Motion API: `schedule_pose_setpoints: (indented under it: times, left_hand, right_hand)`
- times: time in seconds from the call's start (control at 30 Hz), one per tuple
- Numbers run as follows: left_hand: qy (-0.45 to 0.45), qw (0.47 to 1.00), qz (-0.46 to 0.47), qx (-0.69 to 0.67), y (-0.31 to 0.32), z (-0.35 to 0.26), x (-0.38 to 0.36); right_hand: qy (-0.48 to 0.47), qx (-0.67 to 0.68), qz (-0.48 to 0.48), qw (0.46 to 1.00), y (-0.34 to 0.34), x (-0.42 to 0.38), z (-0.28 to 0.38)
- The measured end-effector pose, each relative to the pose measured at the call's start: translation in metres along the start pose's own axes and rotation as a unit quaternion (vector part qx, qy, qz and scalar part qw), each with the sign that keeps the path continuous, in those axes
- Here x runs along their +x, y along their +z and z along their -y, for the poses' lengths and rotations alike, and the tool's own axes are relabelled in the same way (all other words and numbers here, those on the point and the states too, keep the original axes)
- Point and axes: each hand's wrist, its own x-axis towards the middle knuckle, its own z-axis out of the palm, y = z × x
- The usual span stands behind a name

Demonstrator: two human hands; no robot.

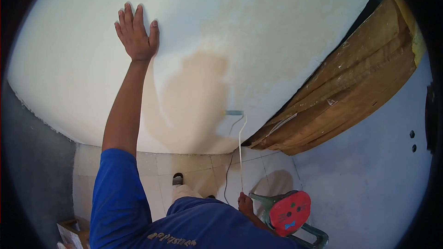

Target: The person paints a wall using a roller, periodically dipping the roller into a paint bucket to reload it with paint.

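My left hand (135,32) is pressed flat against a white painted wall (277,32), fingers spread, with the arm in a blue sleeve stretched up to it. Low in the view, my right hand (245,203) grips the bottom end of a thin white pole (241,157). The pole runs up to a small paint roller (234,113) that rests against the wall. The roller sits at the right edge of a tan, unpainted patch (194,97) on the wall.
A worn wooden door frame (350,92) borders the wall on the right. A red plastic stool with green legs (290,212) stands on the pale tiled floor (203,166) beside my right hand. A cardboard box (69,233) is at bottom left. A sandalled foot (177,179) shows below.
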Motion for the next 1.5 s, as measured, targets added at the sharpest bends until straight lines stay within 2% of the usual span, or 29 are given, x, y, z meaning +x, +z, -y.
schedule_pose_setpoints:
  times: [0.07,0.2,0.43,0.5,0.73,0.8,1.0,1.13,1.2,1.23,1.3,1.5]
  left_hand:
    - [-0.003,1.000,0.003,-0.004,0.003,0.001,0.000]
    - [-0.004,1.000,0.015,-0.004,0.013,0.004,-0.002]
    - [-0.007,1.000,0.020,0.001,0.024,0.015,-0.004]
    - [-0.004,1.000,0.021,-0.002,0.028,0.016,-0.004]
    - [-0.002,1.000,0.021,-0.001,0.035,0.027,-0.009]
    - [-0.001,1.000,0.021,-0.005,0.035,0.028,-0.009]
    - [0.000,0.999,0.036,0.008,0.035,0.027,-0.010]
    - [-0.001,1.000,0.020,-0.002,0.037,0.028,-0.009]
    - [0.002,1.000,0.016,-0.004,0.036,0.027,-0.009]
    - [-0.001,1.000,0.019,-0.002,0.036,0.026,-0.009]
    - [-0.003,1.000,0.021,0.000,0.035,0.025,-0.009]
    - [0.009,1.000,0.025,0.006,0.031,0.021,-0.006]
  right_hand:
    - [0.021,-0.003,0.002,1.000,0.005,0.004,-0.018]
    - [0.101,0.022,0.036,0.994,0.002,0.010,-0.006]
    - [0.113,0.029,0.043,0.992,0.004,0.012,0.011]
    - [0.056,0.083,0.018,0.995,0.008,0.015,0.004]
    - [0.066,0.147,-0.012,0.987,-0.014,0.005,0.073]
    - [0.020,0.148,-0.019,0.989,-0.017,0.010,0.083]
    - [0.068,0.118,0.002,0.991,-0.007,0.014,0.055]
    - [0.025,0.026,-0.019,0.999,0.006,0.018,0.020]
    - [0.072,0.045,0.023,0.996,0.008,0.023,0.004]
    - [0.072,0.045,0.022,0.996,0.004,0.020,0.017]
    - [0.175,0.093,0.068,0.978,-0.004,0.016,0.042]
    - [0.088,0.103,0.030,0.990,-0.006,0.011,0.028]
